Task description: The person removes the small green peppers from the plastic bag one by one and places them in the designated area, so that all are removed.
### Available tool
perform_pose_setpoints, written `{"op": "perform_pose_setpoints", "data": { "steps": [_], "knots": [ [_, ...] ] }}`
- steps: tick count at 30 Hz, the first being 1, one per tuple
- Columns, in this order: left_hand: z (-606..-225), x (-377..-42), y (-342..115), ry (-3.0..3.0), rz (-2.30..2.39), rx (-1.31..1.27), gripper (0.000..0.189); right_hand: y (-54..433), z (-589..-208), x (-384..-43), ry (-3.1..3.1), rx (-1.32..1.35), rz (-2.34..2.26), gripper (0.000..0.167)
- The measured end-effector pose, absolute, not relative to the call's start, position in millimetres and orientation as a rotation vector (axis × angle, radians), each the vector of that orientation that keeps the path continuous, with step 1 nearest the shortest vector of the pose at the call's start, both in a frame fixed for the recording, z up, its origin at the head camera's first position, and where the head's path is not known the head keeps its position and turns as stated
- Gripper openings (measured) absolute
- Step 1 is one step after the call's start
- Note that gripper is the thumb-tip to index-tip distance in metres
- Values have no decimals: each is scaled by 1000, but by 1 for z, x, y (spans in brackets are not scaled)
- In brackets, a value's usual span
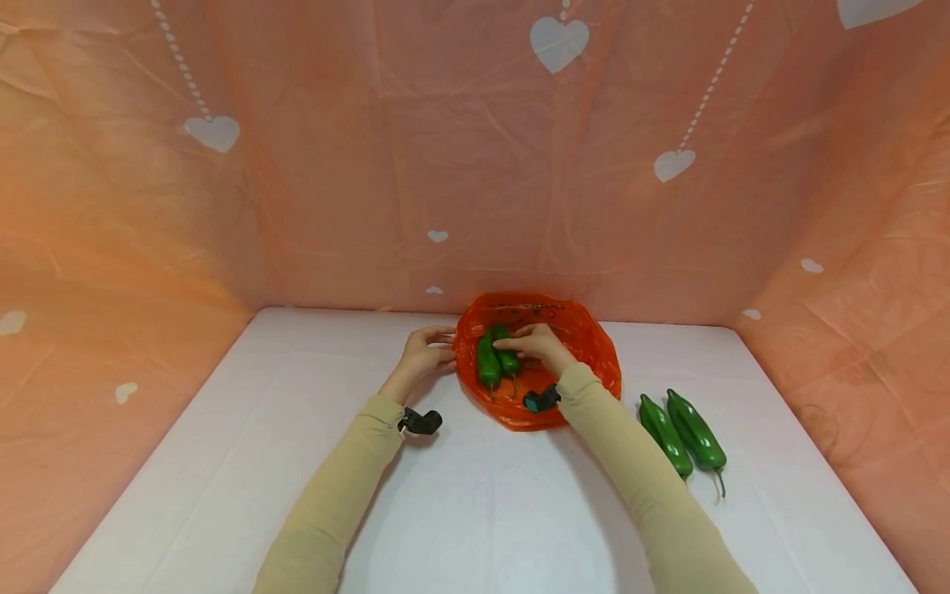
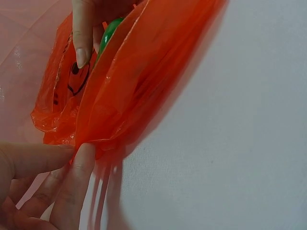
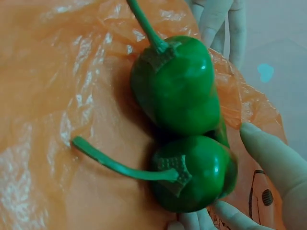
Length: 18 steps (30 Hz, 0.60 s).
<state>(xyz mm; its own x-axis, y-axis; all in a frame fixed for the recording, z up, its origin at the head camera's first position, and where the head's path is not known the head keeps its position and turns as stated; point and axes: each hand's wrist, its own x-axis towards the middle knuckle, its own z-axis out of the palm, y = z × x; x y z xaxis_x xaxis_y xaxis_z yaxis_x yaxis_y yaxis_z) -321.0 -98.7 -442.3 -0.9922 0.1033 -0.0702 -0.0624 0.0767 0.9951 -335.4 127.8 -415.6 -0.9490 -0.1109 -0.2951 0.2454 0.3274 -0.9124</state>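
Observation:
Two green peppers (image 1: 488,360) lie side by side in an orange-red plastic bag (image 1: 597,359), stems toward the near side. My right hand (image 1: 544,346) is inside the bag, over the right-hand pepper (image 3: 192,179). One straight finger (image 3: 273,158) stands apart from the peppers; other fingers lie close against the lower pepper, partly hidden, so contact is unclear. At the bag's left side, my left hand (image 1: 426,353) pinches its edge between thumb and finger, as the left wrist view shows.
Two more green peppers (image 1: 693,429) lie on the white table (image 1: 460,520) to the right, one partly behind the right sleeve. Orange sheeting (image 1: 482,165) with white hearts walls the back and both sides. The bag stands near the table's back edge.

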Motion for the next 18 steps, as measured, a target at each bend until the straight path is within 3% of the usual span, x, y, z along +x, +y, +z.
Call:
{"op": "perform_pose_setpoints", "data": {
  "steps": [5,12,18],
  "knots": [
    [-443,-322,-99,2227,2052,53,44,126,-417,-335,2334,122,-1642,31],
    [-444,-322,-99,2243,2033,58,45,127,-419,-334,2354,108,-1634,51],
    [-442,-320,-99,2230,2034,47,45,127,-417,-332,2352,103,-1621,52]
  ]
}}
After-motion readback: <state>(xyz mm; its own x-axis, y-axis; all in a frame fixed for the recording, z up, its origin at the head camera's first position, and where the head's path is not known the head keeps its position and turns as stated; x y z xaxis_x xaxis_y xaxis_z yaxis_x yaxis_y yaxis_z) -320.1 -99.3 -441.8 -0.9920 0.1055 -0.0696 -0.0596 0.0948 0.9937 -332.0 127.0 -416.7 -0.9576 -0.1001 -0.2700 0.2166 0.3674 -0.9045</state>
